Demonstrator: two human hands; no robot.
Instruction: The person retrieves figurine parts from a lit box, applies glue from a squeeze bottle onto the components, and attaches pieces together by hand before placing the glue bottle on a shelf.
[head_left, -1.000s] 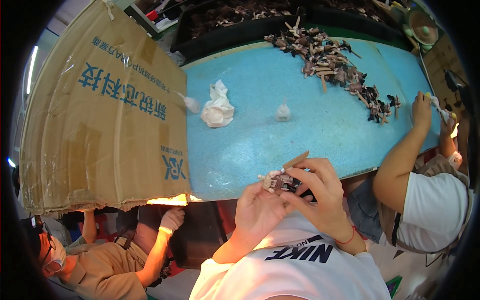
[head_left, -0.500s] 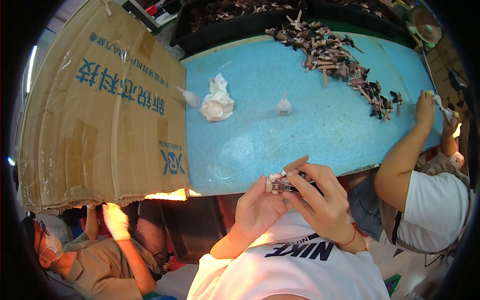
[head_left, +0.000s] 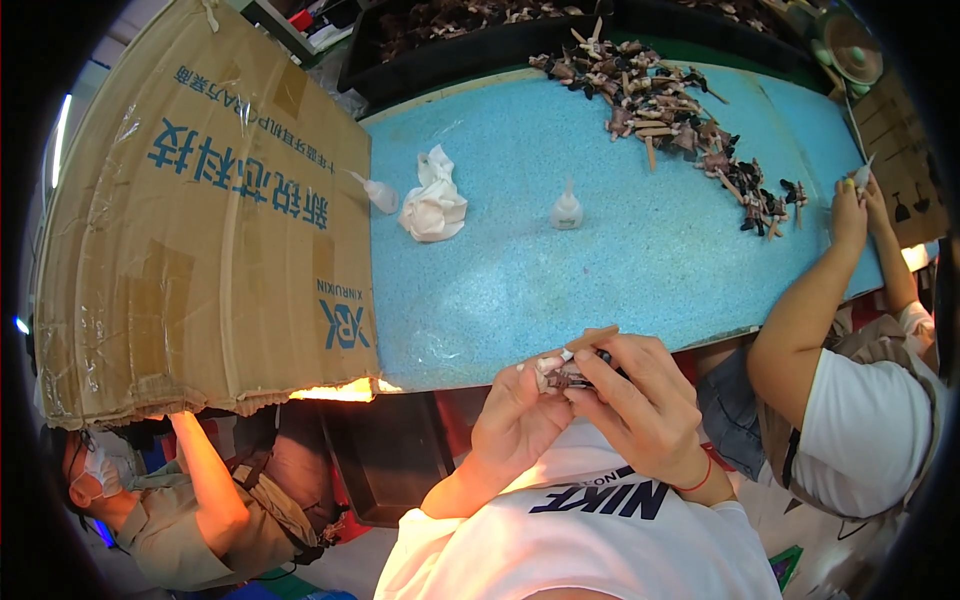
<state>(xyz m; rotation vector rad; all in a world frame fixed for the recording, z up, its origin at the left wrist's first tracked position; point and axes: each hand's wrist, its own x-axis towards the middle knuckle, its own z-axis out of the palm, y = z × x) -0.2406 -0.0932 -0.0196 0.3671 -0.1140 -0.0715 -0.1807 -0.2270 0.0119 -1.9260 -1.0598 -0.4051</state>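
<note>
Above the table's near edge, a small figurine with pinkish and dark parts is held between my two hands. My left hand pinches its left end between thumb and fingers. On the other side, the fingers of my right hand close around its dark end. A flat tan piece sticks up from the figurine by the right fingertips; whether it is joined on cannot be made out. Farther off on the blue tabletop, a small white squeeze bottle with a thin nozzle stands upright.
A large cardboard box walls off the left side. Near it are a crumpled white tissue and a tilted second squeeze bottle. Similar figurines lie in a pile at far right. Co-workers sit at both sides; black trays stand behind.
The tan piece has tilted lower and my fingers have shifted slightly on the figurine. At right, the co-worker's hands have come together around a white bottle; the left co-worker's arm has moved.
</note>
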